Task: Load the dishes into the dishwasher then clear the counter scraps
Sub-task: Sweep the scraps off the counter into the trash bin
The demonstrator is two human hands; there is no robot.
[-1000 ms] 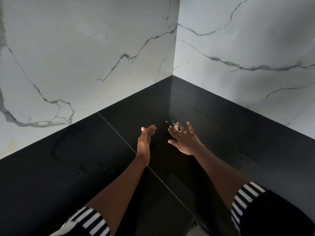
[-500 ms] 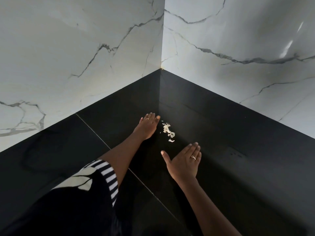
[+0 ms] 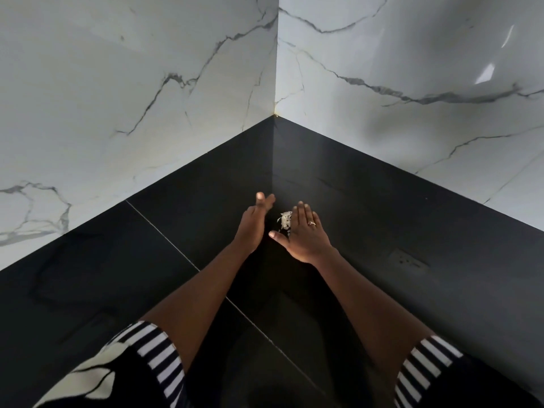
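A small heap of pale scraps [image 3: 284, 221] lies on the black counter [image 3: 382, 219] near its inner corner. My left hand [image 3: 253, 224] stands on its edge just left of the heap, fingers straight, palm turned toward the scraps. My right hand [image 3: 304, 231], with a ring on one finger, lies with straight fingers against the right side of the heap, thumb spread out below it. The scraps sit in the narrow gap between both hands, partly hidden by my right fingers. No dishes or dishwasher are in view.
White marble walls [image 3: 132, 92] with grey veins meet in a corner behind the counter. A thin seam [image 3: 164, 235] crosses the counter diagonally under my left forearm. A faint socket-like reflection [image 3: 409, 262] shows on the surface at right.
Both hands have closed in on the scraps: my right hand moved forward to the heap's right side, my left turned onto its edge. The scraps are bunched tighter.
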